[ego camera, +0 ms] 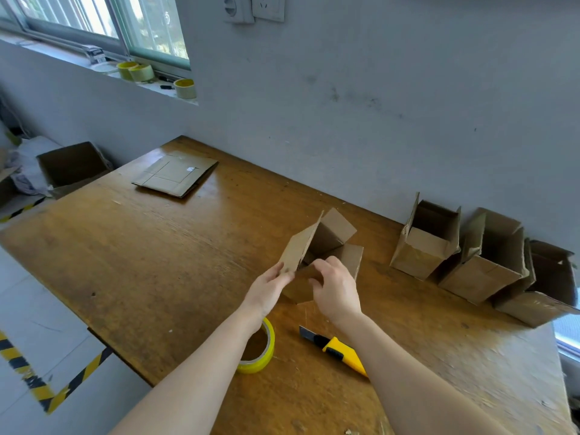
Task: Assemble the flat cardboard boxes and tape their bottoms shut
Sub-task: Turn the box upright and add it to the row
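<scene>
window (150, 26), wall sockets (255, 7), striped floor marking (35, 385)

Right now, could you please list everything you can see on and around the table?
half-folded box: one, brown, table centre
assembled boxes: three, brown, along the wall at right
flat boxes: small stack, brown, table's far left
tape roll: one, yellow, near edge, partly behind the left forearm
utility knife: one, yellow and black, right of the tape roll
spare tape rolls: three, yellowish, windowsill
open carton: one, brown, beside the table's left end
wall sockets: two, white, high on wall
table: one, brown wood
left hand: one, holds the box's left flap
right hand: one, fingers curled on its near edge
</scene>
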Tool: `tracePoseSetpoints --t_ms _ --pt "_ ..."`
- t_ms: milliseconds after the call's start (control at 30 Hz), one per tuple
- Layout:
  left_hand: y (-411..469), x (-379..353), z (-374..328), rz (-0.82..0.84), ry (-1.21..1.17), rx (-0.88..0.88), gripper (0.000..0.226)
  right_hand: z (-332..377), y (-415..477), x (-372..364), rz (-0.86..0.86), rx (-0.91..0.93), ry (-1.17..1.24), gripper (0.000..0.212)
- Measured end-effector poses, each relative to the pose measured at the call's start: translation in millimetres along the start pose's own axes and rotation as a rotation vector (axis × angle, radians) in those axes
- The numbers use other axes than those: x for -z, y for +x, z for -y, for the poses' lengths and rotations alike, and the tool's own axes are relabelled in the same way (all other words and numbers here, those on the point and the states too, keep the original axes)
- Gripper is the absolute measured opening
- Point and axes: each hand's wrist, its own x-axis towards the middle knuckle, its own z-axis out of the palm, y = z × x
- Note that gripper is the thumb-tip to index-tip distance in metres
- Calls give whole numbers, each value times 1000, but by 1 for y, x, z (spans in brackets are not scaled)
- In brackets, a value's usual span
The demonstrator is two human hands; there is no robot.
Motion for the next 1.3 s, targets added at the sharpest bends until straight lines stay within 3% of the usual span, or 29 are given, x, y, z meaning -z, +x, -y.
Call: tracePoseSetpoints --t_ms 100,233,367,467,667,933,1300 --pt "0 -4 -1 -43 167 -55 64 3 -7 -1 66 82 -49 32" --pt "0 -4 -7 -263 395 -136 38 6 -9 4 54 67 -41 33" --pt "-2 -3 -8 -326 460 -155 31 0 -13 14 -24 -225 11 59" --pt "-3 -6 -7 -339 426 -156 30 -5 -17 21 30 -496 260 80" --pt "15 -14 -18 -219 405 -197 26 -11 -13 29 -90 -533 316 45" --pt "78 -35 -72 -21 588 -302 48 -29 37 39 -379 -632 270 36" --pt "162 -75 -105 147 738 -453 43 -68 92 41 -544 -742 96 21"
